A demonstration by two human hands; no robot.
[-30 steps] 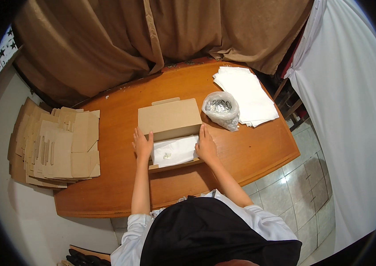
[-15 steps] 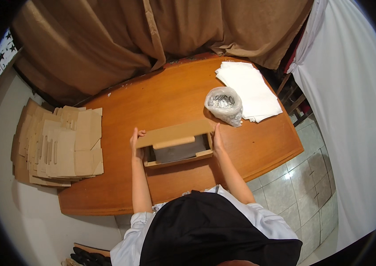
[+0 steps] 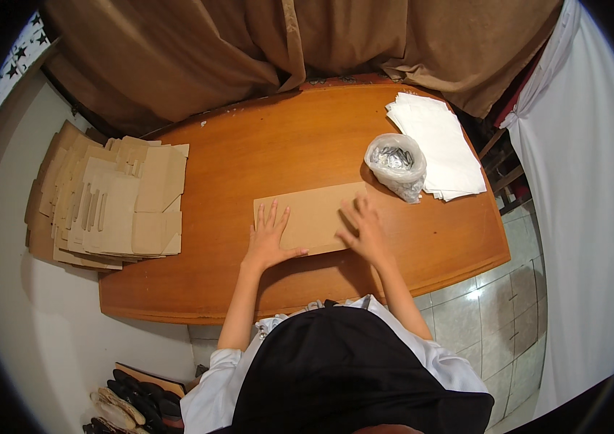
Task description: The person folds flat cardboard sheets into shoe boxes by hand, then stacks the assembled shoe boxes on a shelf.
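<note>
A long brown cardboard box (image 3: 312,217) lies in front of me on the wooden table, its lid down, so what is inside is hidden. Spread flat on the lid's left end is my left hand (image 3: 269,242), fingers apart and thumb along the near edge. At the box's right end, my right hand (image 3: 363,230) has its fingers apart and slightly bent over the lid, a little blurred; whether they all touch it I cannot tell. Neither hand holds anything.
Flattened cardboard boxes (image 3: 115,199) are stacked at the table's left. A clear plastic bag (image 3: 397,165) of small shiny silver pieces stands right of the box, beside white paper sheets (image 3: 441,148). Brown curtains (image 3: 205,54) hang behind the table (image 3: 278,141). Shoes (image 3: 140,401) lie at lower left.
The box's raised lid has come down and covers the dark contents seen before. Both hands have moved from the box's ends onto its top. The whole view has shifted slightly.
</note>
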